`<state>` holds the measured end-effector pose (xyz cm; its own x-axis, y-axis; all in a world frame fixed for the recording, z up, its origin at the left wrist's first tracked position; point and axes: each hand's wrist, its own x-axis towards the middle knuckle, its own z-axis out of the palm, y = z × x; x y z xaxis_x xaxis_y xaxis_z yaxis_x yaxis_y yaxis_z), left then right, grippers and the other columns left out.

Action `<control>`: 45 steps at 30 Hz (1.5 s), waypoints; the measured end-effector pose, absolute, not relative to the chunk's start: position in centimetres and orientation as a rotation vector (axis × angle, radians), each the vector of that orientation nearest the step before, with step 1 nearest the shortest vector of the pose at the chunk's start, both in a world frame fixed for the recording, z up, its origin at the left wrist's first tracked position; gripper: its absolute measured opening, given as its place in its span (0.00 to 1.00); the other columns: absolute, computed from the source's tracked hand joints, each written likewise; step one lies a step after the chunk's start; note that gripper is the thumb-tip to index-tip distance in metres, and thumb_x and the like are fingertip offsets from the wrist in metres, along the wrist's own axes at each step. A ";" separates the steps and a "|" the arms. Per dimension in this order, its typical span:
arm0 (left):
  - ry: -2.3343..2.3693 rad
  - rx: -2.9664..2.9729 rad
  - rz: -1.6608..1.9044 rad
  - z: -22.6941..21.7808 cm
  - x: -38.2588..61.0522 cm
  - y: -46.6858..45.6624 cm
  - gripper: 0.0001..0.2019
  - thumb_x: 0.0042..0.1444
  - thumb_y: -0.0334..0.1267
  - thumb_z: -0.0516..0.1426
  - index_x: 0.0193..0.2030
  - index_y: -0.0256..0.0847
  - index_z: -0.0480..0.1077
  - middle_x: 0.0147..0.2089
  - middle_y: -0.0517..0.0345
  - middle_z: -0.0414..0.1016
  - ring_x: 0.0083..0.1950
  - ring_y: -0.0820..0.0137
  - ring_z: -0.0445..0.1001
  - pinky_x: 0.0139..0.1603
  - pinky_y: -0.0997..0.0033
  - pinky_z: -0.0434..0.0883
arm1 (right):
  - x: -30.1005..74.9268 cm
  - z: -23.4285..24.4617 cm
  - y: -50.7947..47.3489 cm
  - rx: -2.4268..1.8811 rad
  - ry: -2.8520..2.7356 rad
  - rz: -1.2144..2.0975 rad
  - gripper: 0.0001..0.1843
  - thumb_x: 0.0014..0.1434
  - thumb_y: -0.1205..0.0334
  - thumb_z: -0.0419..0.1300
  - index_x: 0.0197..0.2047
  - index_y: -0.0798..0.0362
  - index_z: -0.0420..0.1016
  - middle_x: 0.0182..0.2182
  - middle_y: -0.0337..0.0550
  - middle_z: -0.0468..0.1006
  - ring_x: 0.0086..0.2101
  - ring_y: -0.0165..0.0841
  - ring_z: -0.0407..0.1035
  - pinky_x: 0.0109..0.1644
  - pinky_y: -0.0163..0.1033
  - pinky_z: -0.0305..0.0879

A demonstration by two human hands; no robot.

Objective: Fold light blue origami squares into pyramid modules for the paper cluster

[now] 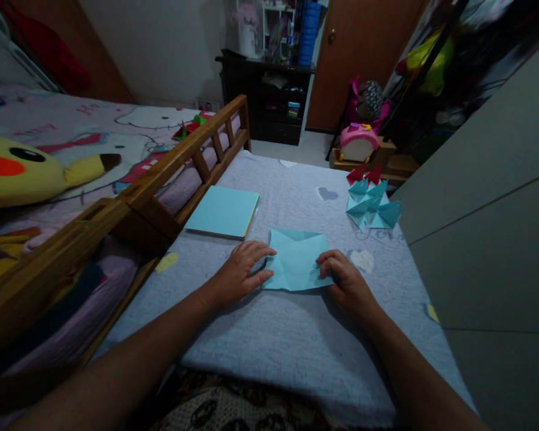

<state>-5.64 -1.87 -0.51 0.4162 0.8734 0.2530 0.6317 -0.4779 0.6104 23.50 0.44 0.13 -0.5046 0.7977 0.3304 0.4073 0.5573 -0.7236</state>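
A light blue sheet of origami paper (296, 260) with crease lines lies before me on the bed, its far edge folded in. My left hand (245, 269) holds its left edge, thumb and forefinger resting on the paper a little apart from each other. At the right edge my right hand (344, 278) grips the same sheet with curled fingers. A square stack of light blue paper (224, 211) sits beyond my left hand. Farther off to the right are several folded blue paper pieces (371, 203) with pointed tips, and red folded pieces (363, 175) just behind them.
A pale blue bedsheet (291, 335) covers the surface under the paper. Along the left runs a wooden rail (184, 149), with a yellow plush toy (22, 170) on the bed beyond it. A light cabinet side (489, 239) borders the right. A dark shelf unit (263, 96) stands at the back.
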 end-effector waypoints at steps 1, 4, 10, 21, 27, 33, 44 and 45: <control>1.270 2.232 0.779 -0.5 -5.6 -1.9 0.16 0.64 0.42 0.57 0.58 0.44 0.68 0.56 0.49 0.74 0.59 0.57 0.69 0.62 0.47 0.66 | 23.5 0.1 0.4 -0.963 -2.113 0.772 0.18 0.42 0.78 0.51 0.33 0.48 0.67 0.42 0.45 0.73 0.45 0.39 0.70 0.49 0.46 0.67; 1.240 2.150 0.821 -0.3 -5.4 -2.0 0.16 0.63 0.39 0.59 0.57 0.44 0.69 0.56 0.48 0.73 0.58 0.57 0.71 0.60 0.48 0.70 | 23.3 0.0 0.4 -0.943 -2.085 0.795 0.17 0.43 0.79 0.50 0.33 0.49 0.66 0.42 0.45 0.73 0.44 0.38 0.70 0.48 0.44 0.67; 1.225 2.105 0.786 0.4 -4.5 -1.5 0.18 0.60 0.37 0.59 0.57 0.41 0.71 0.50 0.47 0.74 0.46 0.61 0.75 0.49 0.56 0.77 | 23.2 0.2 0.2 -0.887 -2.105 0.795 0.19 0.43 0.80 0.48 0.33 0.49 0.67 0.42 0.45 0.73 0.44 0.36 0.71 0.48 0.42 0.68; 1.355 1.810 0.872 0.6 -3.4 -0.3 0.23 0.52 0.29 0.56 0.56 0.39 0.73 0.52 0.47 0.73 0.49 0.60 0.74 0.52 0.57 0.72 | 23.9 0.0 0.7 -1.293 -1.857 0.561 0.09 0.62 0.63 0.53 0.43 0.50 0.73 0.44 0.50 0.74 0.47 0.43 0.69 0.55 0.52 0.64; 1.297 1.478 1.001 0.7 -2.7 -1.0 0.27 0.57 0.33 0.57 0.65 0.41 0.66 0.55 0.50 0.72 0.44 0.66 0.72 0.50 0.60 0.71 | 23.9 -0.9 1.0 -1.499 -1.653 0.737 0.30 0.60 0.50 0.60 0.61 0.54 0.64 0.49 0.55 0.76 0.49 0.46 0.69 0.57 0.56 0.63; 1.042 1.347 1.203 1.2 -2.0 -1.6 0.32 0.59 0.33 0.58 0.69 0.53 0.56 0.57 0.55 0.68 0.50 0.70 0.71 0.52 0.67 0.70 | 23.3 -0.2 1.1 -1.269 -1.224 1.273 0.41 0.49 0.51 0.70 0.63 0.47 0.61 0.41 0.42 0.79 0.34 0.35 0.72 0.41 0.42 0.70; 1.399 1.647 1.056 4.1 -2.5 -0.5 0.25 0.55 0.34 0.62 0.60 0.43 0.68 0.51 0.54 0.73 0.27 0.78 0.65 0.27 0.76 0.66 | 23.7 0.9 0.1 -1.158 -1.416 0.979 0.06 0.59 0.58 0.65 0.35 0.51 0.79 0.33 0.42 0.81 0.26 0.30 0.71 0.28 0.35 0.66; 1.373 1.638 1.065 4.5 -2.4 -0.4 0.26 0.55 0.34 0.62 0.62 0.44 0.67 0.54 0.53 0.73 0.26 0.79 0.65 0.25 0.76 0.66 | 23.7 1.0 -0.1 -1.136 -1.467 0.868 0.04 0.60 0.60 0.63 0.37 0.50 0.79 0.37 0.43 0.82 0.29 0.32 0.73 0.29 0.36 0.68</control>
